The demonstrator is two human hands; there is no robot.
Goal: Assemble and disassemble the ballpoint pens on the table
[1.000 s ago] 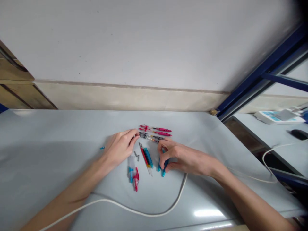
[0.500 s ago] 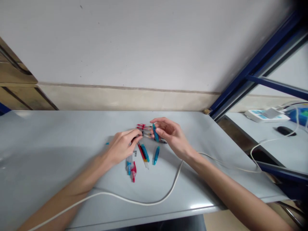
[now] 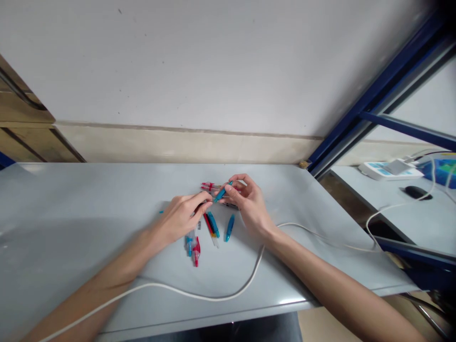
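My right hand (image 3: 249, 202) pinches a blue pen barrel (image 3: 221, 194) between thumb and fingers, tilted with its lower end to the left. My left hand (image 3: 185, 211) is closed, its fingertips right at that lower end; whatever they grip is too small to make out. Beneath and behind the hands lie several pens with red parts (image 3: 207, 185), partly covered. Nearer me, two more blue barrels (image 3: 230, 228) rest on the table, one beside a few thin red and yellow refills (image 3: 210, 225). Clear pen pieces with a blue tip (image 3: 189, 247) and a red tip (image 3: 196, 251) lie below my left hand.
A white cable (image 3: 213, 299) curves across the grey table (image 3: 89, 247) in front of the pens and under my right forearm. At right, beyond a blue metal frame (image 3: 356, 102), are a black mouse (image 3: 417, 192) and a white device (image 3: 388, 170).
My right hand has shifted slightly left and tipped the blue barrel from nearly upright to slanted, bringing its end to my left fingertips. My left hand has hardly moved.
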